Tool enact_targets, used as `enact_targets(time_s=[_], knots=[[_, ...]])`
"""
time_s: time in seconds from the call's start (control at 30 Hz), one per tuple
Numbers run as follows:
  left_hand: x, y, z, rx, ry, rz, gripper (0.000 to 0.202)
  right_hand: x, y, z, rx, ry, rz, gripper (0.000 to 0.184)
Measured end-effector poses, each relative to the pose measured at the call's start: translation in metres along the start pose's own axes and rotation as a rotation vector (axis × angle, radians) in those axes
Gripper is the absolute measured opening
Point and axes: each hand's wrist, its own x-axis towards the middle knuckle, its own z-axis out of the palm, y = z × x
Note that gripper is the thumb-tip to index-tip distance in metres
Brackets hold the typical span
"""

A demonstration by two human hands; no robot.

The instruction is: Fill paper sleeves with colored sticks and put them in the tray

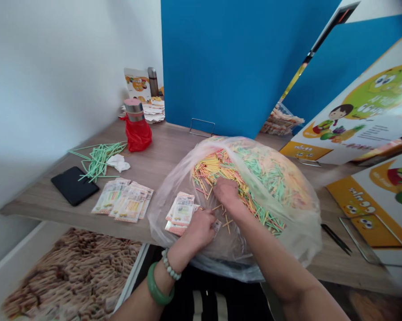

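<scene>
A large clear plastic bag [169, 178] lies spread on the table, full of thin yellow, green and pink sticks [207, 167]. My right hand [226, 191] is down among the sticks at the bag's opening, its fingers curled; what they hold, if anything, is hidden. Closer to me, my left hand [203, 226] is closed on a small printed packet [217, 226], whose edge shows beside the fingers. Just left of that hand, several flat printed packets [182, 209] lie stacked on the plastic. A few loose sticks [227, 223] rest between my hands.
To the left are more packets [132, 205], a black phone [74, 185], green straw-like sticks [102, 158], crumpled tissue [118, 162] and a flask in a red bag [137, 133]. Black tweezers [336, 238] lie right. Below left stands a full white bin [30, 247]. Printed boards [358, 120] stand at right.
</scene>
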Motion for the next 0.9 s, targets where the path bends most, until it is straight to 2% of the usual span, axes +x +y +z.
enact_targets(time_s=[0.3,0.47,0.57,0.63,0.7,0.77,0.83,0.9], knots=[[-0.004,-0.001,-0.004,-0.083,0.028,0.008,0.018,-0.023,0.052,-0.007,0.154,0.097,0.121,0.033],[-0.012,0.001,-0.008,-0.256,0.111,-0.023,0.021,-0.033,0.064,0.002,0.291,0.148,0.151,0.031],[-0.021,0.005,-0.018,-0.351,0.187,-0.068,0.020,-0.036,0.070,0.001,0.346,0.208,0.128,0.033],[-0.027,0.009,-0.028,-0.412,0.209,-0.117,0.016,-0.042,0.074,-0.003,0.459,0.286,0.123,0.033],[-0.032,0.013,-0.038,-0.538,0.210,-0.180,0.015,-0.053,0.073,-0.006,0.665,0.364,0.091,0.031],[-0.034,0.018,-0.046,-0.679,0.237,-0.211,0.018,-0.067,0.065,-0.001,0.877,0.369,0.035,0.027],[-0.032,0.023,-0.048,-0.732,0.297,-0.172,0.021,-0.081,0.048,0.012,0.972,0.281,0.000,0.025],[-0.025,0.028,-0.045,-0.703,0.319,-0.087,0.023,-0.092,0.027,0.032,0.975,0.183,-0.002,0.024]])
